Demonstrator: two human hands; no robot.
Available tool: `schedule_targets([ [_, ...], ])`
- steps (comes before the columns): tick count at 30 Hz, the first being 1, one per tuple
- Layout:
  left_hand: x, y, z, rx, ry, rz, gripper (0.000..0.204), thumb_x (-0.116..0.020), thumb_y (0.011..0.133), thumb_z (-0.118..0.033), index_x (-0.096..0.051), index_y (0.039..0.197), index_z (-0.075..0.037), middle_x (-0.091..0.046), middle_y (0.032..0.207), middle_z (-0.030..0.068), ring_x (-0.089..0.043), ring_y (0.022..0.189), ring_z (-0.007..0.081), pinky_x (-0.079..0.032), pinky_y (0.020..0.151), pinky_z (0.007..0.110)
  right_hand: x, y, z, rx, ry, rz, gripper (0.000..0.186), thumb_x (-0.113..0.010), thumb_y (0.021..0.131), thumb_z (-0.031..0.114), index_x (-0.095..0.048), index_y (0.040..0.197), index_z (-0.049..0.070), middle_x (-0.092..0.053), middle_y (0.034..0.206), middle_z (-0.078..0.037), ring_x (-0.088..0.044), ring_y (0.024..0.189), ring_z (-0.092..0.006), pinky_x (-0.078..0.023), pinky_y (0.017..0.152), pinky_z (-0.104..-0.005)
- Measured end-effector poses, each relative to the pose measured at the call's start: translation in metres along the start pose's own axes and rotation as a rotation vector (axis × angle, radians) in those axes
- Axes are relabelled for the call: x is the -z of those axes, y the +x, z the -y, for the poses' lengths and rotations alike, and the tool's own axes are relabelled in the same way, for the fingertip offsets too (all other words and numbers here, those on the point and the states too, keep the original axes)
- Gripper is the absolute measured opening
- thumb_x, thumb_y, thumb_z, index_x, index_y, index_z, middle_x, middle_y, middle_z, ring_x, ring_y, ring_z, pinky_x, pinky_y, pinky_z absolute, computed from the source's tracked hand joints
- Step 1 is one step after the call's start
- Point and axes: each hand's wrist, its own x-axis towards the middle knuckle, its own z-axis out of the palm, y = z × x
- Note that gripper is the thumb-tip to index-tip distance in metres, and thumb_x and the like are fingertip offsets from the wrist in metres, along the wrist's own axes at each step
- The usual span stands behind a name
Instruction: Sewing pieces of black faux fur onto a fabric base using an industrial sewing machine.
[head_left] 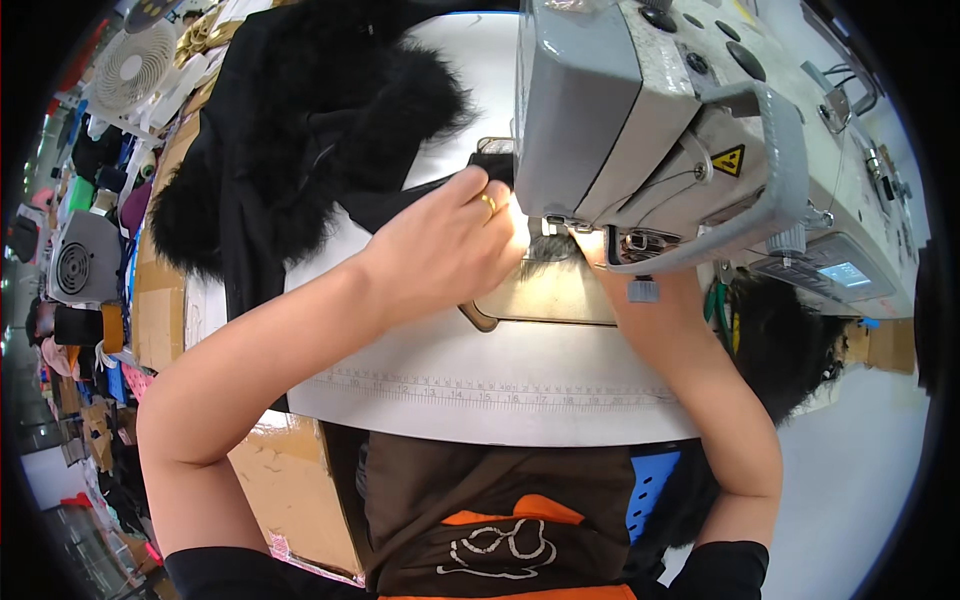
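A grey and white sewing machine (pixel 585 110) fills the upper right of the table. My left hand (pixel 450 235) is beside its lit needle area, with fingers curled in on a strip of black fabric (pixel 385 208). That strip belongs to a black fur-trimmed garment (pixel 290 140) spread out to the left. Under the needle, a tuft of dark fur (pixel 550 248) lies over the metal needle plate (pixel 545 295). My right hand (pixel 592 248) reaches in behind the machine's grey guard bar; the machine hides most of its fingers.
A printed ruler scale (pixel 480 393) runs along the white table's front edge. Green-handled snips (pixel 718 300) and more black fur (pixel 790 340) are at the right, below a small lit screen (pixel 845 274). Cardboard (pixel 285 480), a fan (pixel 132 68) and mixed goods stand to the left.
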Motion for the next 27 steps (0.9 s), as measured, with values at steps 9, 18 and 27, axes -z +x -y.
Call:
schedule_targets([
  [9, -0.01, -0.007, -0.014, 0.027, -0.038, -0.16, 0.011, -0.067, 0.08, -0.014, -0.065, 0.075, -0.004, -0.068, 0.091, 0.0145, -0.062, 0.088, 0.0238, -0.045, 0.085, 0.036, 0.003, -0.009, -0.007, 0.183, 0.011, -0.182, 0.029, -0.077, 0.093, 0.007, -0.077, 0.121, 0.006, -0.075, 0.117, -0.013, -0.07, 0.106, -0.0324, -0.053, 0.095, -0.0437],
  [18, -0.006, -0.002, -0.014, 0.039, 0.005, -0.056, 0.011, -0.068, 0.079, -0.013, -0.065, 0.075, -0.004, -0.072, 0.105, 0.0244, -0.063, 0.086, 0.0255, -0.045, 0.087, 0.037, 0.002, -0.002, -0.01, 0.303, -0.072, -0.369, 0.003, -0.067, 0.071, 0.008, -0.065, 0.071, 0.01, -0.062, 0.082, -0.003, -0.063, 0.092, -0.0261, -0.051, 0.078, -0.0449],
  [27, -0.008, 0.001, -0.017, 0.055, 0.004, -0.015, 0.011, -0.069, 0.08, -0.014, -0.066, 0.075, -0.006, -0.073, 0.106, 0.0223, -0.064, 0.09, 0.0274, -0.044, 0.089, 0.037, 0.004, -0.005, -0.009, 0.064, 0.019, -0.117, 0.044, -0.063, 0.095, -0.002, -0.077, 0.133, 0.017, -0.071, 0.122, -0.011, -0.067, 0.114, -0.0353, -0.052, 0.098, -0.0484],
])
